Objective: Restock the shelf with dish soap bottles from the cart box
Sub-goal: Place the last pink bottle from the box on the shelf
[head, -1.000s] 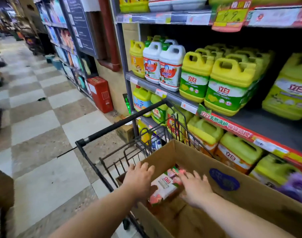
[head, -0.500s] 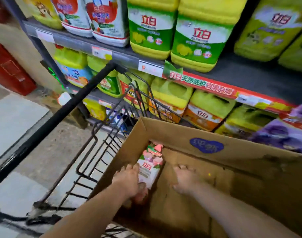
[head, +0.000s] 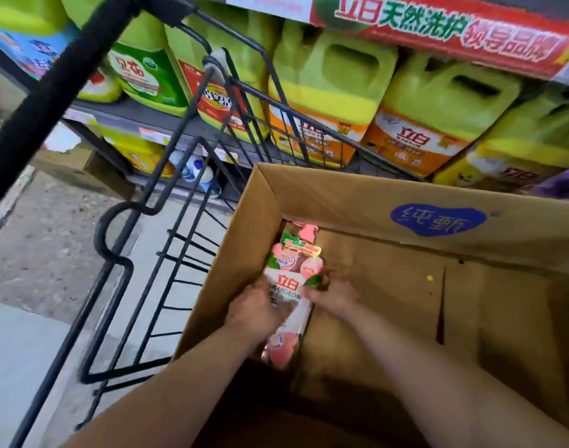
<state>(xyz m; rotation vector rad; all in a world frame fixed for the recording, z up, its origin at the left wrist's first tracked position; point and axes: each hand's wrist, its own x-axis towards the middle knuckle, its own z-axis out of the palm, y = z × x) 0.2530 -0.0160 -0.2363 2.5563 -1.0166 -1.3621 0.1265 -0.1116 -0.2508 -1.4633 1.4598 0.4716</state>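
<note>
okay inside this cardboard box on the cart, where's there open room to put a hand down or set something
The cardboard box floor is bare right of the right hand, out to the far wall with the blue logo. The crowded spot is the left corner, where both hands, the left hand included, close around the pink dish soap bottle. The near part lies in shadow.

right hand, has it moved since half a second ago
Yes. The right hand has shifted left across the cardboard box floor and now touches the pink dish soap bottle, which the left hand also grips.
</note>
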